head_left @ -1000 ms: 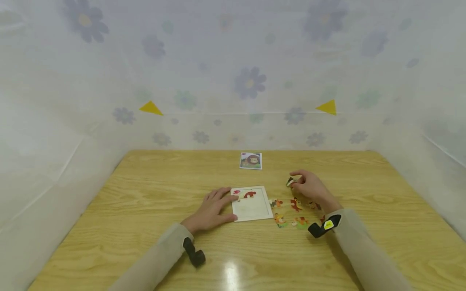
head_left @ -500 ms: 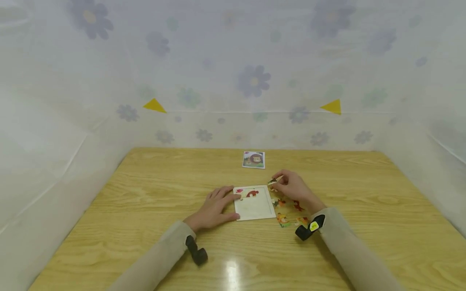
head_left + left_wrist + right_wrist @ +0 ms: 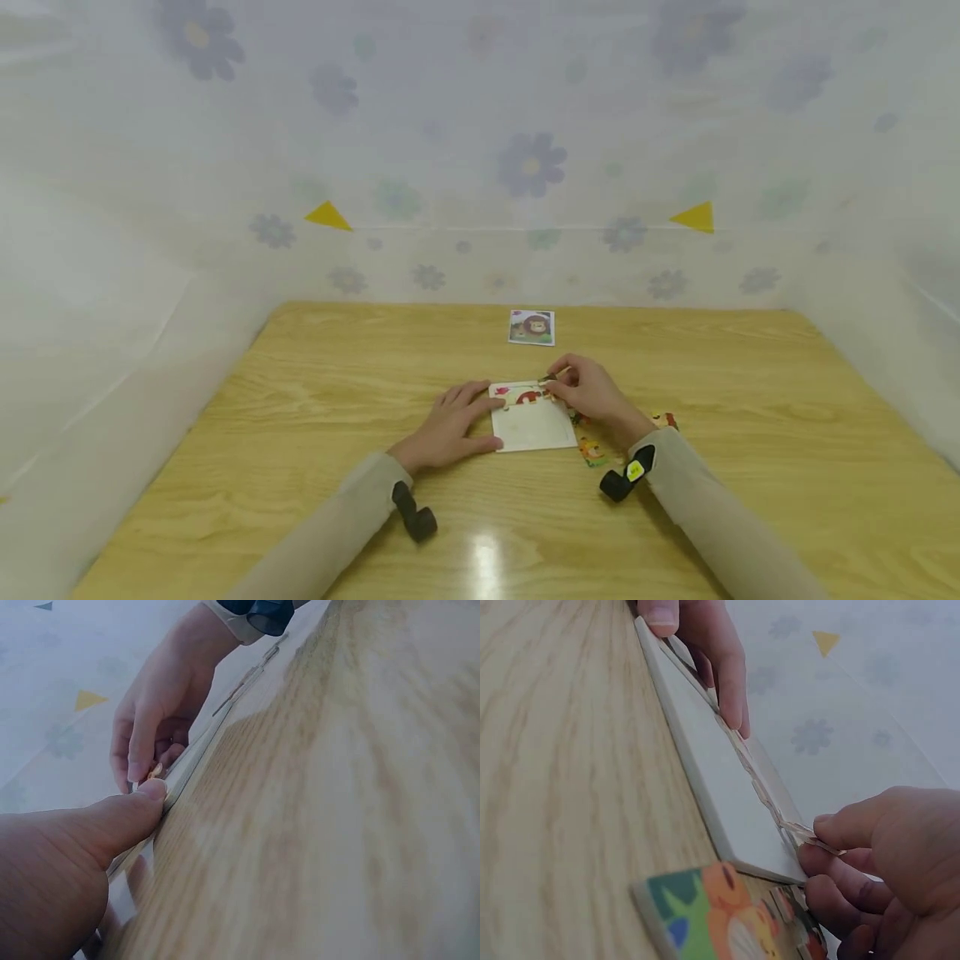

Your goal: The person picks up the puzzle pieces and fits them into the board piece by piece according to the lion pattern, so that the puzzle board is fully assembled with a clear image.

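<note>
A square white puzzle board [image 3: 532, 429] lies on the wooden table, with puzzle pieces [image 3: 528, 397] showing a pink flower and brown-red shapes along its far side. My left hand [image 3: 452, 427] rests on the board's left edge, fingers and thumb extended. In the right wrist view, my right hand [image 3: 900, 862] pinches a thin puzzle piece [image 3: 810, 835] between thumb and finger. That piece is tilted at the board's far right corner, beside the laid pieces. A loose orange-and-green puzzle piece [image 3: 716, 907] lies just right of the board.
A lion picture card [image 3: 532, 327] lies behind the board near the table's far side. More loose pieces lie to the right, partly hidden under my right hand and wrist, including a reddish piece [image 3: 664, 421]. A flower-patterned white sheet [image 3: 465, 167] surrounds the table.
My right hand has carried the puzzle piece leftward from right of the board to its far right corner. The left hand stays on the board's left edge; the view has shifted slightly.
</note>
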The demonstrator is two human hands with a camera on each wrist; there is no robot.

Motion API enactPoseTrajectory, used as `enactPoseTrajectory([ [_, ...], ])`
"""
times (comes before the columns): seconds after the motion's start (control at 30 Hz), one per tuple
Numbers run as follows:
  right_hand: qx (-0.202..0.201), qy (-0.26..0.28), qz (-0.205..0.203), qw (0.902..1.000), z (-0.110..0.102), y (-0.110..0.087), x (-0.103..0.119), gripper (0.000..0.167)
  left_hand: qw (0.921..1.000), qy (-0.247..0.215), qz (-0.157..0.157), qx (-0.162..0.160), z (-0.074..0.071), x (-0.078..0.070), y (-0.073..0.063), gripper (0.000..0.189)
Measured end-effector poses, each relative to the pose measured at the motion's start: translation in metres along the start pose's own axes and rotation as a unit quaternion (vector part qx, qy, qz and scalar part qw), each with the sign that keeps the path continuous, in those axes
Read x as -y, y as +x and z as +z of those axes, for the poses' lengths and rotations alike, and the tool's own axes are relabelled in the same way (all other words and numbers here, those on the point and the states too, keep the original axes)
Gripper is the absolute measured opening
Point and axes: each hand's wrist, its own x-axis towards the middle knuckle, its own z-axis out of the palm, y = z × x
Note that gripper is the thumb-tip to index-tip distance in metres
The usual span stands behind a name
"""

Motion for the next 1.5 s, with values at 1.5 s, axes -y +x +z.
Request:
enactPoseTrajectory([
  [1.5,-0.007,-0.032,-0.061,0.9976,-0.018,-0.005,0.004,0.012,1.0000,0.001,0.002,-0.004,0.000,0.002,0.001,0.061],
])
